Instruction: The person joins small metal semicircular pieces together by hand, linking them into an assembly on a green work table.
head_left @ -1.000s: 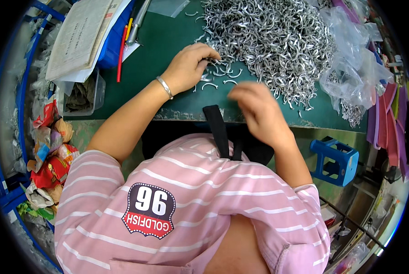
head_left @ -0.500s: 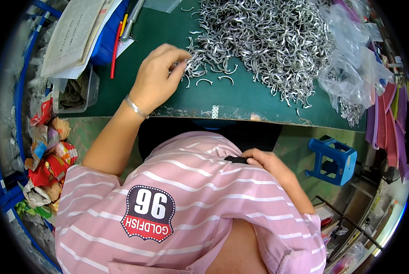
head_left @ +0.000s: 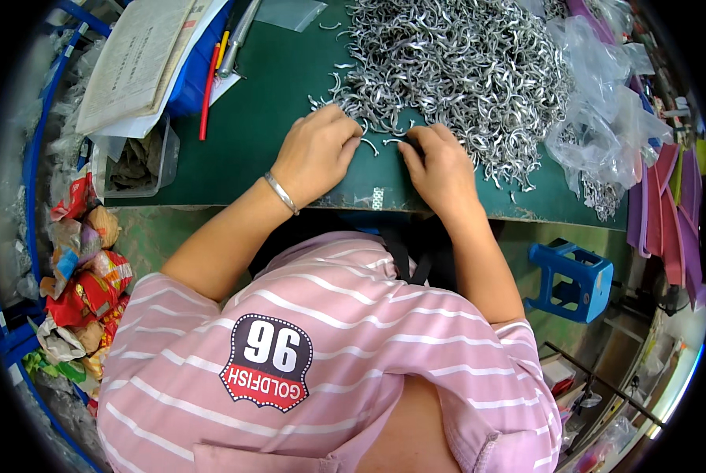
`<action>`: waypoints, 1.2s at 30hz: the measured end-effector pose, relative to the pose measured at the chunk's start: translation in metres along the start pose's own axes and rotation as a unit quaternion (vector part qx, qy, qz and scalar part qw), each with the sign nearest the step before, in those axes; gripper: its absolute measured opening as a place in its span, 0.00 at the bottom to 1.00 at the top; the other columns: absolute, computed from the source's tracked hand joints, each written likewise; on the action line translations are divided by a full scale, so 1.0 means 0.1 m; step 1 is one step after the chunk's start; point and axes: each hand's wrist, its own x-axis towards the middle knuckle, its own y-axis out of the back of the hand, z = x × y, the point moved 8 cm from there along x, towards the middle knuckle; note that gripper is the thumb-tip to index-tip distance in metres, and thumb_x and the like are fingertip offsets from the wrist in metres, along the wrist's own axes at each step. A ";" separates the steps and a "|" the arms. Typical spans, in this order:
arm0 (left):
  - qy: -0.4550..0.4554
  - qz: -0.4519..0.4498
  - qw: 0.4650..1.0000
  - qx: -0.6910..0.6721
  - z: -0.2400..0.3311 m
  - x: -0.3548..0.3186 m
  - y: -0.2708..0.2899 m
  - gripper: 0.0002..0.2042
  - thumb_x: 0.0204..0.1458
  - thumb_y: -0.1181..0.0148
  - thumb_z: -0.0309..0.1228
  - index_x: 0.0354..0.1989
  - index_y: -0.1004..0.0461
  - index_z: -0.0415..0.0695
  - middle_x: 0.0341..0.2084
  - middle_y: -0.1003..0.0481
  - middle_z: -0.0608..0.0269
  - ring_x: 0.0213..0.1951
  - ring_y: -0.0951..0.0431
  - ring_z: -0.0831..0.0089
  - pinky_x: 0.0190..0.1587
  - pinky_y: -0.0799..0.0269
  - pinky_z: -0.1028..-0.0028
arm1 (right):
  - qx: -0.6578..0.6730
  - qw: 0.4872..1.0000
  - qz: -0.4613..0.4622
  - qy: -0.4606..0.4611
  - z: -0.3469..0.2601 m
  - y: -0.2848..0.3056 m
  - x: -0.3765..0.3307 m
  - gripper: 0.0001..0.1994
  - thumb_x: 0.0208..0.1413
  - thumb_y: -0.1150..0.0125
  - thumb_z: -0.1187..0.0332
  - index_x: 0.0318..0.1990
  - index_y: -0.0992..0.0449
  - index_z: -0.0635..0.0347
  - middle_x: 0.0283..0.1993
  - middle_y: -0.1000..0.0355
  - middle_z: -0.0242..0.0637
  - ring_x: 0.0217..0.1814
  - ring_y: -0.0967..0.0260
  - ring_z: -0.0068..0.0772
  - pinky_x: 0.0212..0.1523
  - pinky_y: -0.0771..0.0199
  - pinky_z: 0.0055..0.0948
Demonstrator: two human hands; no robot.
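A large pile of small curved silver metal pieces [head_left: 463, 67] covers the far part of the green table. My left hand [head_left: 317, 154], with a bracelet at the wrist, rests at the pile's near left edge. Its fingers are bent and drawn together, and what lies under them is hidden. One loose curved piece [head_left: 369, 147] lies right by its fingertips. Over the near edge of the pile is my right hand [head_left: 441, 169], its thumb and forefinger apart. Another loose piece [head_left: 392, 141] lies beside that thumb tip.
Clear plastic bags [head_left: 597, 102] lie right of the pile. At the left are papers [head_left: 132, 63] on a blue bin, a red pen [head_left: 209, 94], a metal tool [head_left: 239, 39] and a clear tub [head_left: 164, 162]. A blue stool [head_left: 577, 276] stands below, right of the table edge [head_left: 542, 221].
My right hand has come up from my waist to the near edge of the pile. My left hand has moved right and slightly nearer to me, among the loose pieces.
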 end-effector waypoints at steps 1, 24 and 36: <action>0.017 0.001 0.999 -0.027 0.01 0.00 0.02 0.02 0.48 0.39 0.23 0.31 0.24 0.40 0.27 0.29 0.58 0.28 0.27 0.63 0.32 0.31 0.68 | -0.002 1.000 0.009 0.018 0.00 -0.04 0.01 0.06 0.50 0.36 0.71 0.33 0.25 0.62 0.31 0.31 0.42 0.33 0.29 0.48 0.36 0.29 0.42; 0.309 -0.103 0.777 -0.539 0.13 -0.24 -0.48 0.06 0.52 0.39 0.16 0.38 0.27 0.31 0.33 0.24 0.57 0.35 0.19 0.71 0.38 0.21 0.77 | 0.340 0.935 0.077 0.068 0.04 0.18 -0.40 0.10 0.43 0.35 0.86 0.33 0.21 0.63 0.41 0.27 0.41 0.39 0.28 0.33 0.35 0.26 0.24; 0.204 -0.095 0.898 -0.377 0.25 -0.27 -0.34 0.02 0.50 0.39 0.16 0.32 0.24 0.33 0.30 0.25 0.58 0.31 0.21 0.75 0.33 0.24 0.77 | 0.579 0.805 0.055 -0.115 0.18 -0.06 -0.64 0.15 0.49 0.38 0.86 0.43 0.32 0.66 0.39 0.27 0.40 0.41 0.27 0.27 0.43 0.26 0.26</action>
